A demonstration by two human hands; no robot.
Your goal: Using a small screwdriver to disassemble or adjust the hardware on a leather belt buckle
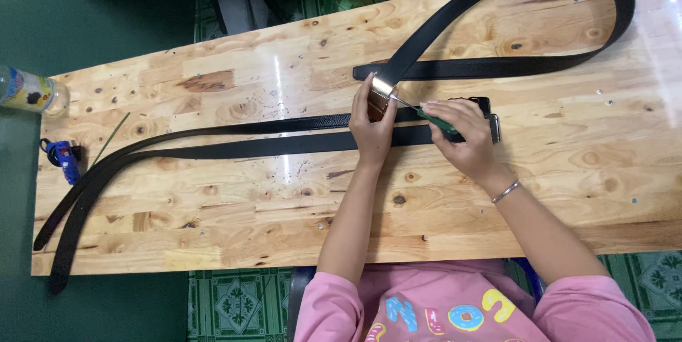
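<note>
Left hand grip closed on the belt buckle at worktop centre, likely steadying it, right hand at 3 o'clock closed on a green screwdriver with tip at buckle, 2 belts trailing toward 9 o'clock.

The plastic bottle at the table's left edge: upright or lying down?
Lying down: the bottle rests on its side on the wooden table, its length running along the board.

A black belt loops across the table, its metal buckle meeting a green-handled screwdriver.
</note>
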